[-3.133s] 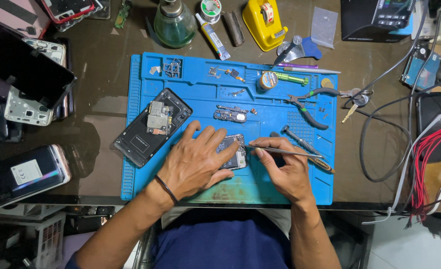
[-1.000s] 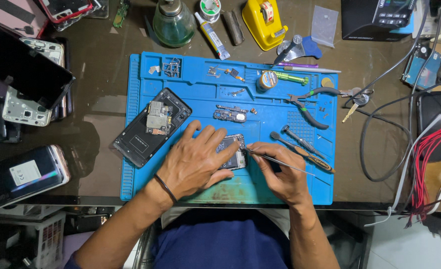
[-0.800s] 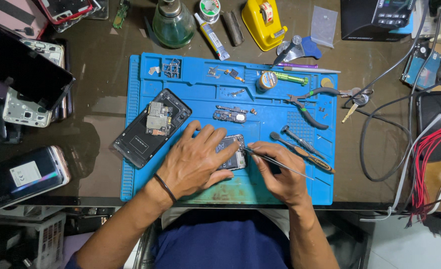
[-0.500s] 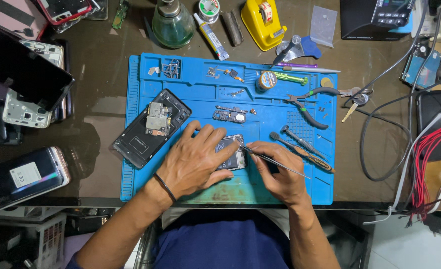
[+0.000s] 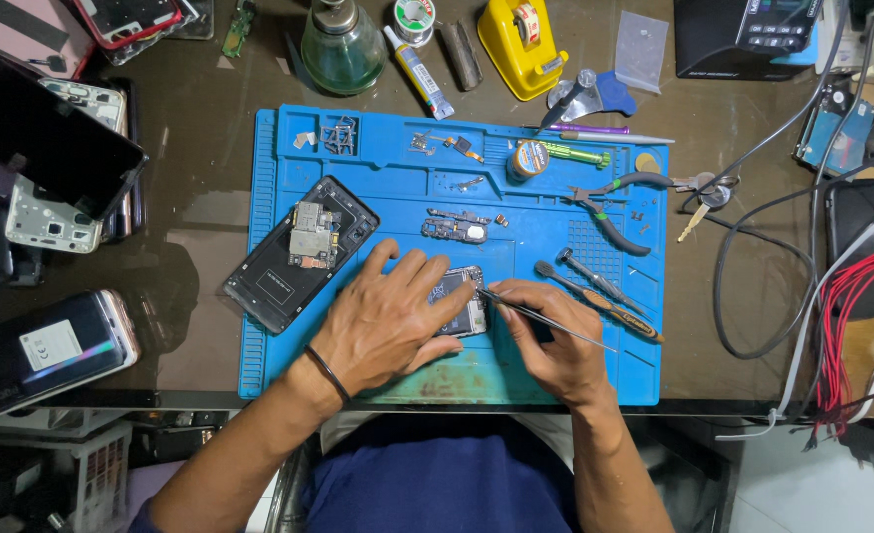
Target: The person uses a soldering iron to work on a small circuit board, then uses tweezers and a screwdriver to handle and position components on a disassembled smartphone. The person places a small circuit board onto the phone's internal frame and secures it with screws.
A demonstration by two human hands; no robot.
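A dark brown worktable point(image 5: 210, 148) carries a bright blue rubber repair mat point(image 5: 556, 212). On the mat's left part lies an opened black phone chassis with its boards showing point(image 5: 299, 252). The left hand point(image 5: 388, 316) lies flat, fingers spread, pressing down on a small grey circuit board point(image 5: 465, 308) near the mat's front middle. The right hand point(image 5: 551, 341) is pinched shut round thin silver tweezers point(image 5: 536, 316), whose tip touches the board's right edge. Just to the right lie two slim screwdrivers point(image 5: 600, 296), and farther back black-handled pliers point(image 5: 615, 202).
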